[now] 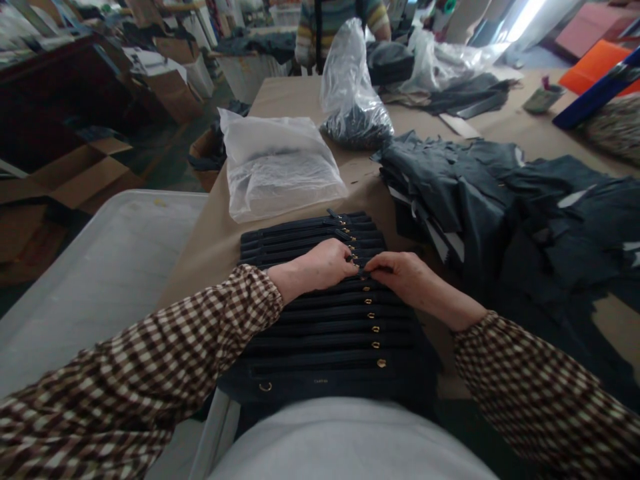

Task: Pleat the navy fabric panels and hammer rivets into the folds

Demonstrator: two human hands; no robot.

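Observation:
Before me lies an overlapping row of dark zippered panels [320,340], each with a gold zipper slider near its right end. My left hand [325,263] is closed in a pinch over one slider midway up the row. Right beside it, my right hand [400,273] pinches a small dark strip, seemingly a zipper pull, at the same slider. The fingertips of both hands nearly meet. Dark pulls [343,235] hang on the sliders farther back, while the nearer sliders [375,329] show bare gold. What my left fingertips grip is hidden.
A clear plastic bag [280,167] lies behind the panels, and a filled bag [355,100] stands past it. Dark cut pieces [480,193] are heaped at the right. A white plastic bin [115,267] is at the left. A person in a striped top [335,30] stands across the table.

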